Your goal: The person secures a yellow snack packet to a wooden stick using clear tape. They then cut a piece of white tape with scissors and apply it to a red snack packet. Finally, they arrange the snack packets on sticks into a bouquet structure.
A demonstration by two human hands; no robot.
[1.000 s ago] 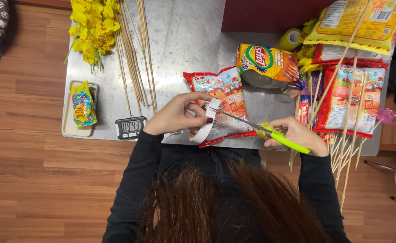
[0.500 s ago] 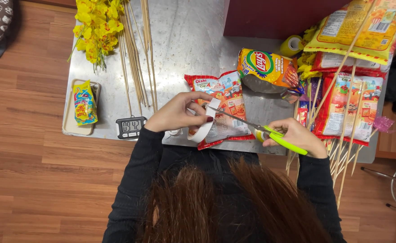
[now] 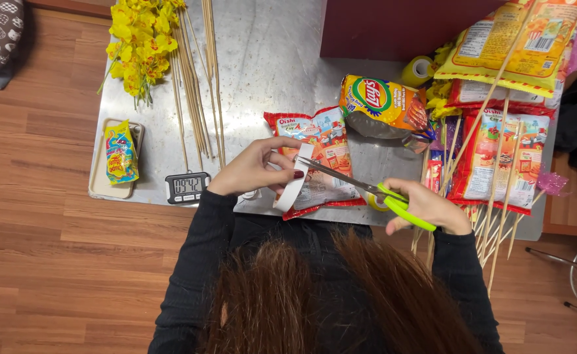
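Head view: the left hand (image 3: pixel 252 172) pinches a white strip (image 3: pixel 295 185) taut above the near table (image 3: pixel 262 59) edge, so the green-handled scissors (image 3: pixel 373 191), gripped closed-fisted by the right hand (image 3: pixel 429 208), meet it squarely over a red snack bag (image 3: pixel 321 147).

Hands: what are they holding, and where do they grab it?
The left hand pinches a white strip near its upper end. The right hand holds scissors by their green handles, with the blades reaching the strip.
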